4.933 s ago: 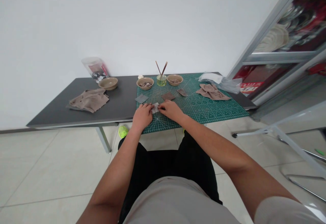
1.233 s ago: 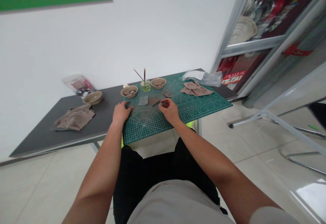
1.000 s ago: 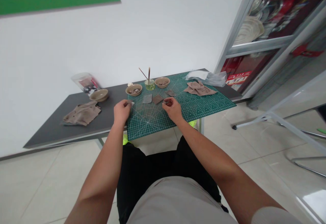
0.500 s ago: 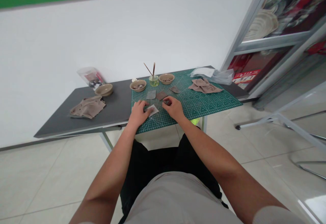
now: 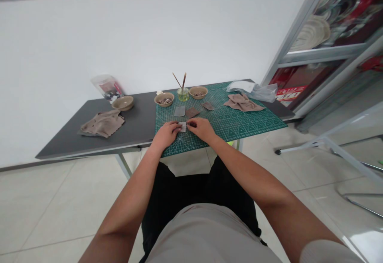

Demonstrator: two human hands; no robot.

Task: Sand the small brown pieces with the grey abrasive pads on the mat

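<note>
A small pale square piece [image 5: 182, 127], like paper or thin sheet, lies between my hands near the front of the green cutting mat [image 5: 239, 125]. My left hand [image 5: 166, 134] is closed, thumb and fingers at the square's left edge. My right hand [image 5: 204, 129] is pinched by its right edge; what its fingers hold is hidden. Just beyond are a grey square [image 5: 180, 111], a brown square [image 5: 192, 112] and a smaller brownish piece [image 5: 207, 105], flat on the mat.
Behind stand two bowls of small pieces [image 5: 164, 99] [image 5: 198, 92] and a glass jar [image 5: 183, 94] holding two sticks. Brown cloths [image 5: 103, 124] [image 5: 243, 102] lie left and right. Another bowl [image 5: 123, 103], a plastic container [image 5: 107, 87] and a clear bag [image 5: 257, 90] sit on the table.
The pale square has turned and lies straighter. My left hand's fingers have closed in at its edge, and my right hand has moved left, closer to it.
</note>
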